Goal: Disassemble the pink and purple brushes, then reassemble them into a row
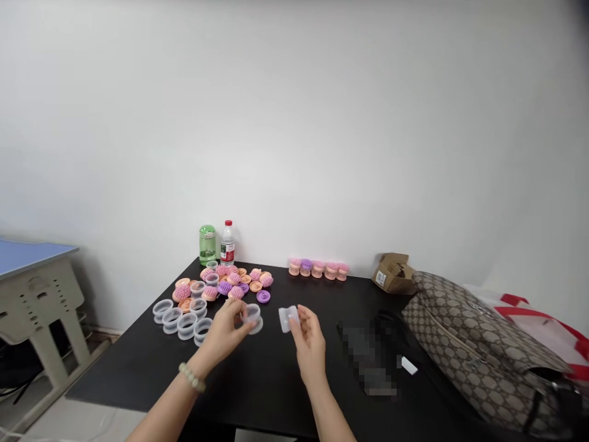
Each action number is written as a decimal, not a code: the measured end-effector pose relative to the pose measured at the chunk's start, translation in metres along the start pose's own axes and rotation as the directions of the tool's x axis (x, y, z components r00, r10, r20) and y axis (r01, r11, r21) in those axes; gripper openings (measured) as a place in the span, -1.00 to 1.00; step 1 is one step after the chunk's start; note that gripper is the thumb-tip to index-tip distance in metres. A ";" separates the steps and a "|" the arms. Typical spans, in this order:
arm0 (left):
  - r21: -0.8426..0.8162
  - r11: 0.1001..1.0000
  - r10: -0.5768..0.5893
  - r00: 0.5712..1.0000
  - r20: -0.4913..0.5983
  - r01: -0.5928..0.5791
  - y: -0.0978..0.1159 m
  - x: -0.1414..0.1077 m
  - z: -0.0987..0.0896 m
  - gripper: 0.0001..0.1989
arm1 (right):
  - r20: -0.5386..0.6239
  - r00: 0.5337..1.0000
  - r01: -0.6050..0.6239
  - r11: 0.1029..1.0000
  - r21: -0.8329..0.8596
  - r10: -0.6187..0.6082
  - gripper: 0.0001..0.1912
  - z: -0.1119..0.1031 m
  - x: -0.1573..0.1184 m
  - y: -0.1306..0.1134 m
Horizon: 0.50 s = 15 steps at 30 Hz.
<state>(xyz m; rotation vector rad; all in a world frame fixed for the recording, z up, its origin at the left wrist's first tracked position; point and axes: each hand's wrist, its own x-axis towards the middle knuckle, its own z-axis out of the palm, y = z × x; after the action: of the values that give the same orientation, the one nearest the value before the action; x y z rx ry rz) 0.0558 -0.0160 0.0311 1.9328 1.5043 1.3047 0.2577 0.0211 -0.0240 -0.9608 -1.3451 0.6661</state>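
My left hand (226, 326), with a beaded bracelet at the wrist, grips a clear plastic flanged ring (256, 325) between thumb and fingers. To its right, my right hand (310, 344) pinches a small whitish translucent squarish piece (286, 319); its exact kind is unclear. The two held things are apart, above the black table (271, 380). Several similar clear rings (186, 326) stand left of my left hand. Behind them lies a heap of pink and purple bristled scalp-massager-like heads (224, 287) mixed with round orange and purple parts (263, 296).
Against the wall stands a row of bristled pieces on bases (317, 269). A green bottle (207, 244) and a red-capped water bottle (227, 245) are at the back left. On the right are an opened cardboard box (386, 276), a patterned bag (478, 350) and a white strip (408, 366).
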 end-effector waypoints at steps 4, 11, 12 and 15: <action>-0.671 0.727 -0.097 0.989 0.109 0.145 0.014 -0.043 0.018 -0.53 | -0.013 0.992 -0.124 0.983 0.134 0.127 -0.53 -0.032 -0.050 -0.016; -0.710 0.675 -0.109 0.978 0.176 0.203 0.033 -0.090 0.028 -0.44 | -0.008 0.985 -0.172 0.978 0.120 0.174 -0.51 -0.044 -0.102 -0.065; -0.710 0.675 -0.093 0.979 0.184 0.197 0.034 -0.093 0.028 -0.46 | 0.012 0.988 -0.156 0.982 0.110 0.156 -0.52 -0.042 -0.104 -0.071; -0.704 0.690 -0.060 0.982 0.176 0.168 0.036 -0.103 0.027 -0.48 | 0.059 0.993 -0.109 0.993 0.049 0.106 -0.54 -0.038 -0.110 -0.076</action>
<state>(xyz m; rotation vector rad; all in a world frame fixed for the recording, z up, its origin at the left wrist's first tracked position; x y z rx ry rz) 0.0982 -0.1148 -0.0010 1.3452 0.8196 1.3831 0.2697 -0.1166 -0.0113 -0.9833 -1.3258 0.8117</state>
